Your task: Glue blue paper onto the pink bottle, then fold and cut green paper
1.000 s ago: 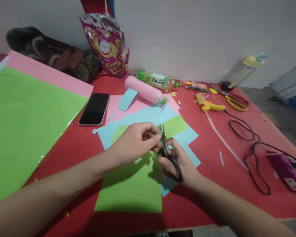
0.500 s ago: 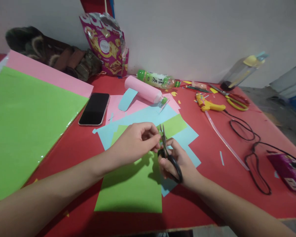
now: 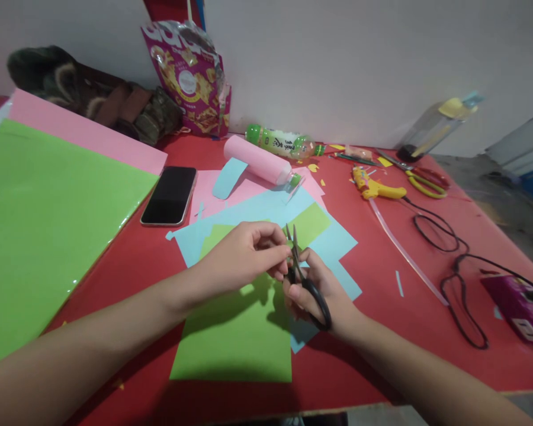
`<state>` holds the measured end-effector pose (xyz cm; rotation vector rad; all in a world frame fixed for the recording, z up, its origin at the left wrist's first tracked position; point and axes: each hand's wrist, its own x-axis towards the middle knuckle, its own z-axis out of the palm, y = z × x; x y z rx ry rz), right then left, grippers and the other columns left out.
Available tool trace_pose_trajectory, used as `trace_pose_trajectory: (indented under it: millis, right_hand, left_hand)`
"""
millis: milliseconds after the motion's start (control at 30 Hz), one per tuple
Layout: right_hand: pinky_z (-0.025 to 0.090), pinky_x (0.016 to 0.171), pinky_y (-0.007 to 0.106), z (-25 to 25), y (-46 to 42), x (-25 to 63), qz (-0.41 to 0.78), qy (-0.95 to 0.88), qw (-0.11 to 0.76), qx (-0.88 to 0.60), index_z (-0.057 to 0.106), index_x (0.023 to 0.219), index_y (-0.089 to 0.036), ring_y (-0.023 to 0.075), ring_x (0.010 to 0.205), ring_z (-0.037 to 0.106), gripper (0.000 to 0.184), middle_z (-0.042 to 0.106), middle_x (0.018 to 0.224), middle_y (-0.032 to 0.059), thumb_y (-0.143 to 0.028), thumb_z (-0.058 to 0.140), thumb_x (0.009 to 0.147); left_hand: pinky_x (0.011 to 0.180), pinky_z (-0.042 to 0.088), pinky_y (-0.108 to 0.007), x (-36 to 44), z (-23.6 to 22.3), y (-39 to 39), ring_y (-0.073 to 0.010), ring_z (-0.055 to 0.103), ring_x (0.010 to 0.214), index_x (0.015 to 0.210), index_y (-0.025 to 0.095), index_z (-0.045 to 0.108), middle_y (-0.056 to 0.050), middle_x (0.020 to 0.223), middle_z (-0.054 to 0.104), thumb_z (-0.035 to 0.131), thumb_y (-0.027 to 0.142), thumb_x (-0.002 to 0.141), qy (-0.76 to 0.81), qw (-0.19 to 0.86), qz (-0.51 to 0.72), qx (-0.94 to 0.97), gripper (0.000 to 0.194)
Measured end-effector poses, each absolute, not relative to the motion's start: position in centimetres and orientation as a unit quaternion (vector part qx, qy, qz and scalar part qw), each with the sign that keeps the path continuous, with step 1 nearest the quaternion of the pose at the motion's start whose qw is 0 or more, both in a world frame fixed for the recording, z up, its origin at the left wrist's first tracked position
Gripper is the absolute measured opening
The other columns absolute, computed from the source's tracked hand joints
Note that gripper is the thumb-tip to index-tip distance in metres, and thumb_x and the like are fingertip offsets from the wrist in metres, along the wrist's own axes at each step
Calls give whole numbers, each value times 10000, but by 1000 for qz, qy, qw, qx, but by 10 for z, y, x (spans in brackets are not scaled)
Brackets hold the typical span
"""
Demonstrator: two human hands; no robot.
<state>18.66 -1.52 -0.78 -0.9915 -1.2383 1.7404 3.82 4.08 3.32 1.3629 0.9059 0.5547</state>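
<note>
My left hand (image 3: 266,251) is closed in a pinch on a small green piece of paper, mostly hidden by the fingertips. My right hand (image 3: 322,290) grips black-handled scissors (image 3: 296,254) by the loops, their blades slightly parted and pointing away, close to my left fingertips. A light green paper strip (image 3: 314,223) shows behind the blades; whether it joins the pinched piece I cannot tell. Below both hands lies a larger green sheet (image 3: 235,343), over light blue paper (image 3: 344,242).
Beyond the hands lie a pink-wrapped bottle (image 3: 257,160) with a blue paper tab (image 3: 230,177) and a green-labelled bottle (image 3: 282,142). A phone (image 3: 169,195) and large green sheet (image 3: 62,225) are left. Right are a yellow glue gun (image 3: 377,186), its cord, and a purple power box (image 3: 519,307).
The green strip behind the scissors has shifted left and shows shorter. The green bit between my left fingers is less visible. Both hands stay nearly in place.
</note>
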Motion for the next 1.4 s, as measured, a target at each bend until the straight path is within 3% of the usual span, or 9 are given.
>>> trace_pose_trajectory:
  millis: [433,1200,1400]
  right_hand:
    - [323,343,139,-7,-16,187,689,-483,369,-396,294,813,-219,27,344,414,382,410,495,-122,-443,578,689]
    - [296,311,115,-7,-15,189,697,-482,355,-394,308,801,-218,16,320,384,371,397,456,-130,-414,598,681]
    - [291,311,114,-7,-16,188,699,-477,356,-396,310,813,-215,15,317,379,386,382,443,-136,-433,597,673]
  left_hand:
    - [491,392,-202,32,36,45,-93,528,504,596,173,480,40,511,549,477,186,715,398,618,202,647,119]
    - [504,408,-163,26,35,53,-61,533,487,603,160,481,64,495,551,494,138,717,377,670,161,619,117]
    - [505,409,-161,26,37,52,-62,538,494,618,159,494,58,507,552,510,199,731,389,657,168,624,121]
